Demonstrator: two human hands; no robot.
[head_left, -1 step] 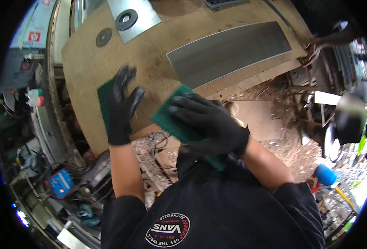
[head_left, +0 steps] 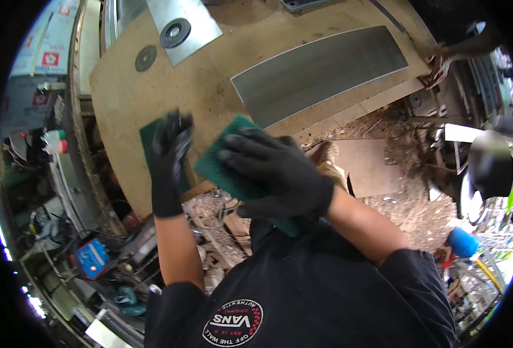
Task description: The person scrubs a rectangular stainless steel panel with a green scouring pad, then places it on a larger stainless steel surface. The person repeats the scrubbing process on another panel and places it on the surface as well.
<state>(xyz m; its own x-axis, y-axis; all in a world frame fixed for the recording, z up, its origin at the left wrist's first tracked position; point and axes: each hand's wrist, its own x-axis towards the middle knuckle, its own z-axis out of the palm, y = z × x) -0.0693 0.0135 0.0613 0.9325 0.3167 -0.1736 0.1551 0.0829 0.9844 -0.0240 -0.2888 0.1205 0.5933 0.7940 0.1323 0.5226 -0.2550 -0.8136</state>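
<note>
Blue box: one box, low on the far left, among cluttered scrap beside the table.
Table: one wide brown table, its near edge bending across the view.
Discs: two, over at the table's left; a flat brown disc on the wood and a black disc on a metal strip.
Left pad: one green pad of two I count, at the near left of the table, partly behind the left hand.
Left hand: one black-gloved hand, over that pad, fingers blurred; I can't tell whether it grips.
Metal strip: one, shiny, at the table's far side.
Right pad: the second green pad, at the table's near edge, its lower corner in front of the dark shirt.
Right hand: one black-gloved hand, holding this pad, fingers laid across its face.
Metal sheet: one large grey sheet, flat on the table's right half.
Other person: one bare hand at the table's right end.
</note>
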